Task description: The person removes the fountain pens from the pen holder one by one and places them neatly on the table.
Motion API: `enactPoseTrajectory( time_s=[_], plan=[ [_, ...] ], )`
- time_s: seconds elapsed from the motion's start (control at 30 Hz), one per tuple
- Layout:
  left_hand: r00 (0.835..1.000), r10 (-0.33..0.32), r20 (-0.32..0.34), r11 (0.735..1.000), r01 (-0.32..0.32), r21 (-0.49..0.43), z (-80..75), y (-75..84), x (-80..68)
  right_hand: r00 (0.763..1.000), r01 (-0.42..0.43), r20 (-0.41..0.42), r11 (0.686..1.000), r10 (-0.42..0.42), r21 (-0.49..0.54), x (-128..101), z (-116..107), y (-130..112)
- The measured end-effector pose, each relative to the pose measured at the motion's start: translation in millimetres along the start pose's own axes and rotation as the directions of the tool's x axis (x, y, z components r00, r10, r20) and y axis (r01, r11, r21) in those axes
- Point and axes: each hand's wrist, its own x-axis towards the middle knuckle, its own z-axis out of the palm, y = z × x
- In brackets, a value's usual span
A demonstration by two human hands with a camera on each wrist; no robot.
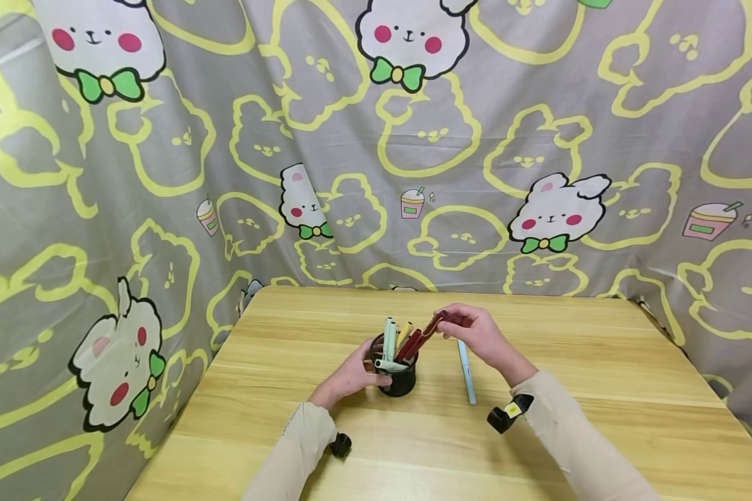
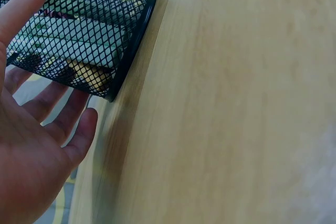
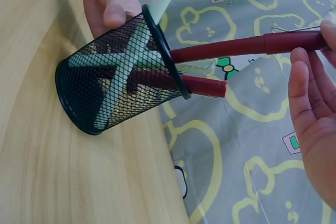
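A black mesh pen holder stands on the table, with my left hand holding its side, thumb on one face and fingers round the other. By its capped end, my right hand pinches a dark red pen. The pen slants, its lower end still inside the holder's rim. A second dark red pen leans in the holder beside it. Pale green pens and a yellow pen stick out of the top too.
A light blue pen lies on the wooden table, to the right of the holder and below my right hand. A grey curtain with yellow outlines and rabbit faces hangs behind the table and along its left side.
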Motion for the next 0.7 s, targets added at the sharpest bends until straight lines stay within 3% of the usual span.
enactPoseTrajectory(
  time_s=[0.27, 0.53, 0.7],
  plan=[
    [1.0, -0.016, -0.02, 1.0, 0.015, -0.013, -1.4, -29.2, 11.6, 0.997, 0.036, -0.072, 0.999, -0.033, 0.039, 0, -7, 0],
    [0.999, -0.004, -0.032, 1.0, 0.004, 0.007, -1.4, -30.2, 12.1, 0.994, 0.069, -0.086, 0.995, -0.063, 0.069, -2, -15, 1],
    [0.999, -0.022, -0.033, 1.0, 0.023, 0.019, -1.7, -28.9, 11.5, 0.992, 0.1, -0.089, 0.985, -0.088, 0.14, -2, -20, 1]
  ],
)
